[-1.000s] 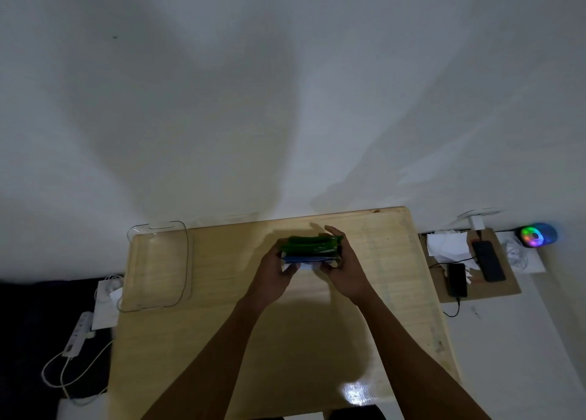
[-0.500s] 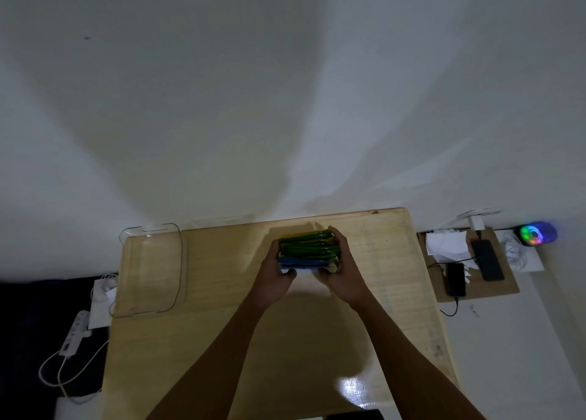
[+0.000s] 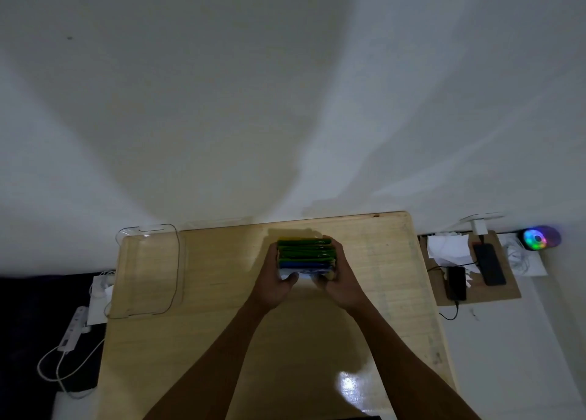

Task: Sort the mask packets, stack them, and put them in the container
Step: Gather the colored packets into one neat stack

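Both hands (image 3: 312,280) gripping mask packet stack (image 3: 305,256), clear container (image 3: 149,270) left

Both forearms run off the bottom edge, and the packet stack (image 3: 306,256) shows only blurred coloured edges.

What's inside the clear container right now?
Nothing visible: the clear container shows only the wooden table through it. The mask packets sit stacked between left hand and right hand.

Dim room: pale wooden table (image 3: 222,340) against a shadowed white wall (image 3: 285,87)
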